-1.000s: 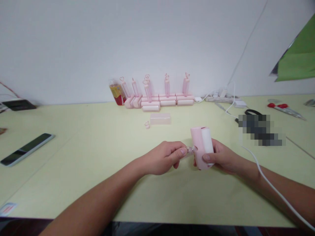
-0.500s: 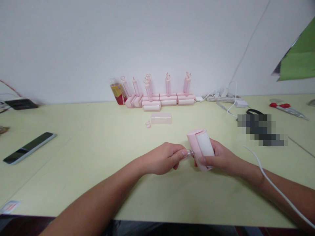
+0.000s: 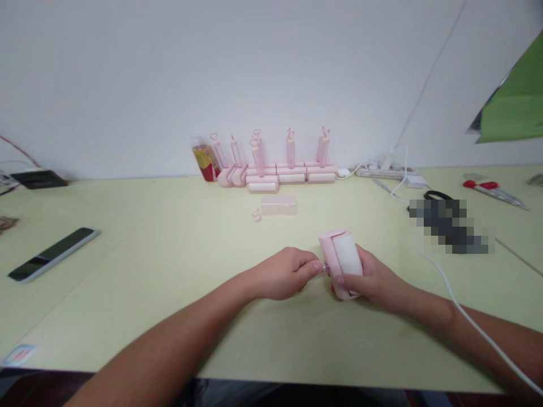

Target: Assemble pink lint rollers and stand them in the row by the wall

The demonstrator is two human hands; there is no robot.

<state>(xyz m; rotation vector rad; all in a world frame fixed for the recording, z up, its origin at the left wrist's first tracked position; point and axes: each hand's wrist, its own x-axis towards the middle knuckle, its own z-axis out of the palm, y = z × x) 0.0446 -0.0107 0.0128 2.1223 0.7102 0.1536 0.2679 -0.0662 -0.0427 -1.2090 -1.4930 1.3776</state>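
My right hand (image 3: 375, 278) is wrapped around a pink-and-white rounded device (image 3: 344, 257), held tilted above the table with its white panel facing right. My left hand (image 3: 290, 275) pinches a small clear piece (image 3: 324, 268) against the pink side of that device. Most of the clear piece is hidden by the fingers, so its kind does not show. Beyond the hands lie a translucent pink box-shaped cover (image 3: 279, 206) and a small pink cap with a loop (image 3: 256, 216).
Several finished-looking pink devices (image 3: 291, 172) with upright clear tubes line the wall, beside a red-and-yellow packet (image 3: 206, 163). A phone (image 3: 53, 254) lies left. A power strip (image 3: 384, 170), red-handled scissors (image 3: 494, 191) and a white cable (image 3: 456, 302) are right; the cable crosses over my right forearm.
The device in my right hand has shifted slightly left and down and tilted a little more. My left hand keeps its pinch on the clear piece, almost in place.
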